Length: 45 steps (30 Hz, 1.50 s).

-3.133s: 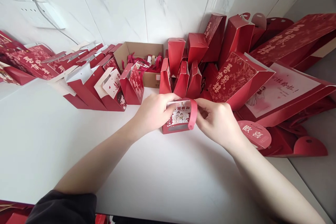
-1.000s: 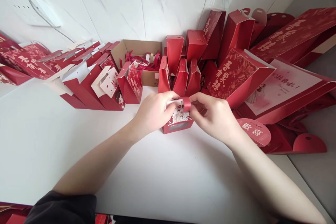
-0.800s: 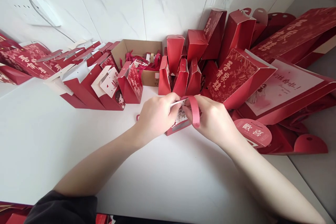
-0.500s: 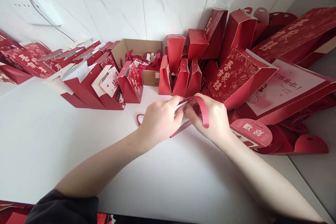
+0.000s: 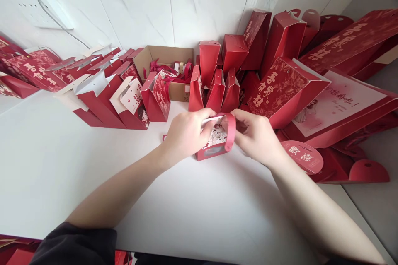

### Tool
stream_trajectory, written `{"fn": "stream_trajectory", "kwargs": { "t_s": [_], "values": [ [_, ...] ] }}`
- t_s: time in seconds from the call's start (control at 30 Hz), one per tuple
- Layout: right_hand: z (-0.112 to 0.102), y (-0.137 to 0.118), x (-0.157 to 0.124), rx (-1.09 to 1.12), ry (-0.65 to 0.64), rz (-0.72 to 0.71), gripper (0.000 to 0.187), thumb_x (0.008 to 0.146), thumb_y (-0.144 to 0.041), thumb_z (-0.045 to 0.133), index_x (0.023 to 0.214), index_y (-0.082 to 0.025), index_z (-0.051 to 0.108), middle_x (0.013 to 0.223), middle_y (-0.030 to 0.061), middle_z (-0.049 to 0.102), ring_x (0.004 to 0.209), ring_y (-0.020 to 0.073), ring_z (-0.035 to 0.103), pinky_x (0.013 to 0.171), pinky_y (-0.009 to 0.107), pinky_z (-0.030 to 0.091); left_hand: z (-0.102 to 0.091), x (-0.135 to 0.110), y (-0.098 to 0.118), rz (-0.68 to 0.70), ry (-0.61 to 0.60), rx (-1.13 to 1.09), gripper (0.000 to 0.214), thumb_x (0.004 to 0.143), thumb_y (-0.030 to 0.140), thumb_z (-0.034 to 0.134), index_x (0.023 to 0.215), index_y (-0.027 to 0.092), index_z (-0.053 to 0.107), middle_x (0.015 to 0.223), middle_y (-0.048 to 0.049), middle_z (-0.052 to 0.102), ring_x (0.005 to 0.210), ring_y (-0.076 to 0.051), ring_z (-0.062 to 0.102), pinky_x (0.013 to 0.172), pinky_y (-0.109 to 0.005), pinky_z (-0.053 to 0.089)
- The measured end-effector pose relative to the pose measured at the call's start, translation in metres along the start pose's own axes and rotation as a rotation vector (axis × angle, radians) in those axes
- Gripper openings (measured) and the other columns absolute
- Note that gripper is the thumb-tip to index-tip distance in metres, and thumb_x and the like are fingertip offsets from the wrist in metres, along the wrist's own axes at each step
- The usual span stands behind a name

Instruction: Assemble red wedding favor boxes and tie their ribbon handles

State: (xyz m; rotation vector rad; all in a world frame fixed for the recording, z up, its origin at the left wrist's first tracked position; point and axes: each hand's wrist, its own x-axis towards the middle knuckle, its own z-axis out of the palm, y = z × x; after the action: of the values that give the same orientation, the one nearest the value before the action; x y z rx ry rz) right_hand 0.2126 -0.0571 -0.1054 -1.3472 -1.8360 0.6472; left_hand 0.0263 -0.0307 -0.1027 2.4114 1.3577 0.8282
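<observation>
A small red gift box [image 5: 212, 152] with a printed picture of figures and a window on its front stands on the white table. From its top a red strap [image 5: 230, 132] with a small hole near its end curls down over the right side. My left hand [image 5: 189, 134] is closed on the box's upper left, thumb in front of the white inner edge. My right hand [image 5: 256, 134] has its fingers bent against the right side, beside the strap, which partly hides the fingertips. A bit of red loop pokes out left of my left hand.
Behind stands an open cardboard box [image 5: 179, 91] holding red ribbons. Several red bags [image 5: 101, 99] line up at the left back. Taller red boxes [image 5: 281, 91] crowd the right, with a rounded-top box [image 5: 306, 157] near my right forearm. The tiled wall [image 5: 137, 4] rises behind.
My right hand has drawn slightly to the right, off the front of the gift box. More of the printed front and window now shows, and the strap has shifted left, hanging more steeply.
</observation>
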Motion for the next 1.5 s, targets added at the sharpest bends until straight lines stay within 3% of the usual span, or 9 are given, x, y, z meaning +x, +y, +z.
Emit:
{"fn": "stream_trajectory", "kwargs": {
  "t_s": [0.17, 0.37, 0.47, 0.67, 1.07, 1.17, 1.27, 1.37, 1.5],
  "values": [
    [-0.019, -0.008, 0.001, 0.432, -0.274, 0.218, 0.022, 0.087, -0.015, 0.047, 0.098, -0.017, 0.066, 0.073, 0.0022, 0.067, 0.06, 0.0128, 0.061, 0.056, 0.024, 0.049, -0.011, 0.006, -0.006, 0.024, -0.084, -0.088, 0.017, 0.09, 0.023, 0.052, 0.093, 0.02, 0.068, 0.07, 0.002, 0.066, 0.054, -0.01, 0.049, 0.053, -0.024, 0.033],
    [-0.023, -0.008, -0.002, 0.755, -0.542, 0.155, 0.016, 0.087, -0.015, 0.058, 0.101, -0.017, 0.066, 0.084, 0.0042, 0.069, 0.076, 0.0134, 0.064, 0.07, 0.024, 0.053, -0.013, 0.003, -0.001, -0.011, -0.121, -0.139, 0.022, 0.092, 0.028, 0.053, 0.104, 0.024, 0.071, 0.078, 0.0014, 0.07, 0.063, -0.012, 0.057, 0.055, -0.024, 0.035],
    [-0.026, -0.005, -0.002, 0.851, -0.597, 0.132, 0.02, 0.086, -0.018, 0.064, 0.106, -0.018, 0.065, 0.083, 0.0033, 0.069, 0.074, 0.0131, 0.064, 0.065, 0.023, 0.051, -0.014, 0.004, 0.0, -0.021, -0.135, -0.152, 0.022, 0.092, 0.029, 0.053, 0.103, 0.024, 0.072, 0.081, 0.0007, 0.072, 0.065, -0.013, 0.059, 0.056, -0.024, 0.036],
    [-0.028, -0.009, -0.003, 0.82, -0.472, 0.16, 0.007, 0.082, -0.021, 0.074, 0.079, -0.017, 0.07, 0.072, -0.0006, 0.065, 0.06, 0.007, 0.055, 0.056, 0.019, 0.048, -0.015, 0.003, 0.0, -0.017, -0.145, -0.168, 0.021, 0.091, 0.028, 0.053, 0.1, 0.022, 0.071, 0.081, 0.0004, 0.072, 0.062, -0.012, 0.057, 0.056, -0.024, 0.037],
    [-0.021, -0.009, -0.005, 0.622, -0.352, 0.149, 0.021, 0.081, -0.035, 0.075, 0.078, -0.016, 0.066, 0.069, 0.001, 0.063, 0.054, 0.0099, 0.053, 0.048, 0.024, 0.046, -0.013, 0.002, 0.001, 0.011, -0.136, -0.186, 0.02, 0.091, 0.027, 0.052, 0.098, 0.023, 0.07, 0.08, 0.0008, 0.071, 0.059, -0.011, 0.055, 0.054, -0.024, 0.036],
    [-0.017, -0.003, -0.003, 0.269, -0.111, 0.006, 0.015, 0.084, -0.032, 0.071, 0.081, -0.019, 0.066, 0.076, 0.0017, 0.062, 0.062, 0.0125, 0.055, 0.055, 0.028, 0.047, -0.013, 0.002, 0.0, 0.017, -0.127, -0.136, 0.017, 0.091, 0.026, 0.051, 0.088, 0.021, 0.067, 0.067, 0.0017, 0.063, 0.052, -0.01, 0.046, 0.051, -0.024, 0.031],
    [-0.013, 0.006, 0.0, -0.048, 0.1, -0.188, 0.004, 0.085, -0.025, 0.069, 0.085, -0.021, 0.068, 0.097, 0.0056, 0.062, 0.088, 0.0196, 0.061, 0.076, 0.035, 0.051, -0.013, 0.002, -0.001, 0.027, -0.12, -0.091, 0.018, 0.091, 0.025, 0.05, 0.077, 0.019, 0.061, 0.059, 0.0027, 0.053, 0.05, -0.01, 0.039, 0.049, -0.025, 0.027],
    [-0.011, 0.012, 0.004, -0.069, 0.088, -0.247, 0.002, 0.085, -0.024, 0.069, 0.083, -0.022, 0.069, 0.109, 0.0068, 0.06, 0.105, 0.0236, 0.06, 0.091, 0.04, 0.049, -0.013, 0.002, -0.002, 0.033, -0.128, -0.101, 0.016, 0.091, 0.024, 0.05, 0.081, 0.019, 0.062, 0.062, 0.0027, 0.055, 0.051, -0.01, 0.04, 0.05, -0.024, 0.028],
    [-0.011, 0.014, 0.006, 0.055, 0.005, -0.186, 0.005, 0.086, -0.027, 0.068, 0.085, -0.022, 0.069, 0.106, 0.0062, 0.064, 0.099, 0.0218, 0.063, 0.086, 0.036, 0.051, -0.013, 0.001, -0.002, 0.039, -0.128, -0.108, 0.015, 0.091, 0.024, 0.051, 0.088, 0.02, 0.065, 0.066, 0.0019, 0.059, 0.053, -0.01, 0.042, 0.051, -0.024, 0.029]
  ]
}}
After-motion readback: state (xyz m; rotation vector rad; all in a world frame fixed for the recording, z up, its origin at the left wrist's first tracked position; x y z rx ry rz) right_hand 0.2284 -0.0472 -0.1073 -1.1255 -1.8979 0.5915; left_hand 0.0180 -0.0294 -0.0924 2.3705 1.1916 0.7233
